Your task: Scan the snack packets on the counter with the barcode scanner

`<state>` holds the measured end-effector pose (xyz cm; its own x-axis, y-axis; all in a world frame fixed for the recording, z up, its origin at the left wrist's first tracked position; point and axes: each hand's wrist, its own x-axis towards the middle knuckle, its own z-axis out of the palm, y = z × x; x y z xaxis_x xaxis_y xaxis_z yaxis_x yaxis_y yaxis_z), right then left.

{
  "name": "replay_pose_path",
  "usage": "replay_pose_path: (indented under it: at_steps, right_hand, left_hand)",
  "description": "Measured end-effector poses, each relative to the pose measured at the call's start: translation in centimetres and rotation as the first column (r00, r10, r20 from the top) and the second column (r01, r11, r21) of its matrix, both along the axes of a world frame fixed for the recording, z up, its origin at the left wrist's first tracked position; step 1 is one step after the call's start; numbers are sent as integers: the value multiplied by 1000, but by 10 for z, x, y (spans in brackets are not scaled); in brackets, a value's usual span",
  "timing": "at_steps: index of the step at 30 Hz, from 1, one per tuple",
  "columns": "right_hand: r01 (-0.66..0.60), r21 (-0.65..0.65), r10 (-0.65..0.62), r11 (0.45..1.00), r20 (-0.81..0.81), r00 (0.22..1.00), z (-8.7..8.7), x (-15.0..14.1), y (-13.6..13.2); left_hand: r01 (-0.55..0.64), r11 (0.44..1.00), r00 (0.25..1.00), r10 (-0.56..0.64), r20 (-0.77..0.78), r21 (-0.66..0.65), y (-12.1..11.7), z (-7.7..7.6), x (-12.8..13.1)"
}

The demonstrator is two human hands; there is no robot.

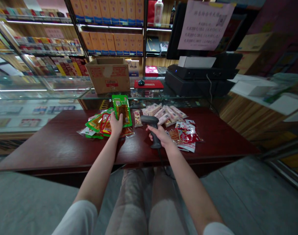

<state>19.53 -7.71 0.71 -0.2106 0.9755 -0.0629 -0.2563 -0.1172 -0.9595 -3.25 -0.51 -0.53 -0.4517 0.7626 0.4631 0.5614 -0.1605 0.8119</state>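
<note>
My left hand (116, 123) is closed on the edge of a green snack packet (123, 109), which it holds tilted up over a pile of green and red snack packets (97, 123). In my right hand (160, 135) is a dark grey barcode scanner (154, 130), its head pointing left and its cable hanging down over the table edge. A single wrapped bar (137, 118) lies between the two hands. Beyond the scanner several pale wrapped bars (172, 114) are heaped. Right of my right hand lie red and white snack packets (188, 134).
The dark red table (66, 143) meets a glass counter behind. On that counter stand an open cardboard box (110, 76), a mouse (141, 83) on a red mat (152, 84), and a black cash register (200, 80) with a monitor. Stocked shelves (112, 27) fill the back wall.
</note>
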Motion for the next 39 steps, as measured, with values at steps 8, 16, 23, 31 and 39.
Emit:
replay_pose_path:
  at_steps: [8, 16, 23, 31, 39]
  right_hand:
    - [138, -28, -139, 990, -31, 990, 14, 50, -6]
    - [338, 57, -334, 939, -74, 940, 26, 133, -6]
    - [337, -1, -337, 941, 8, 941, 16, 158, -19]
    - [376, 0, -376, 926, 41, 926, 14, 162, -19]
    - [434, 25, -434, 901, 84, 897, 14, 176, -18]
  left_hand:
    - [-334, 903, 837, 153, -525, -269, -26, 35, -12]
    - [-174, 958, 719, -33, -694, -226, -33, 38, -5]
    - [-86, 937, 685, -191, -703, -339, -5, -5, -4]
    - [158, 975, 671, -224, -707, -159, -36, 12, 64]
    - [556, 619, 283, -768, -574, -555, -48, 3, 176]
